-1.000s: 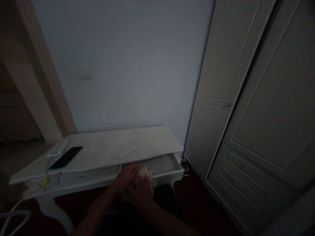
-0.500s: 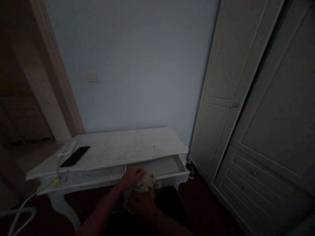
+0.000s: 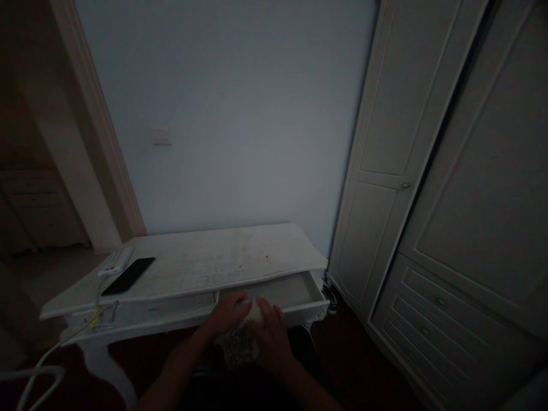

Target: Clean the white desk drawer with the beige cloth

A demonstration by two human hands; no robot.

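Note:
Between my two hands is a crumpled, light-coloured cloth (image 3: 240, 346), its lower part hanging down. My left hand (image 3: 231, 313) is closed on its upper left side. From the right, my right hand (image 3: 270, 337) wraps round it, fingers curled over the top. Both hands are just in front of the pulled-out drawer (image 3: 295, 291) of a white desk (image 3: 205, 254). The drawer's front left part is hidden behind my hands. Dim light blurs the cloth's details.
A dark phone (image 3: 129, 276) and a white power strip (image 3: 116, 261) lie at the desk's left end. A white cable (image 3: 43, 359) hangs off that side. A white wardrobe (image 3: 381, 228) stands at the right. Dark shoes (image 3: 329, 297) sit beside the desk's right end.
My right hand has moved up from beneath the cloth to its upper right side. The cloth is gathered more tightly at the top and hangs below my hands.

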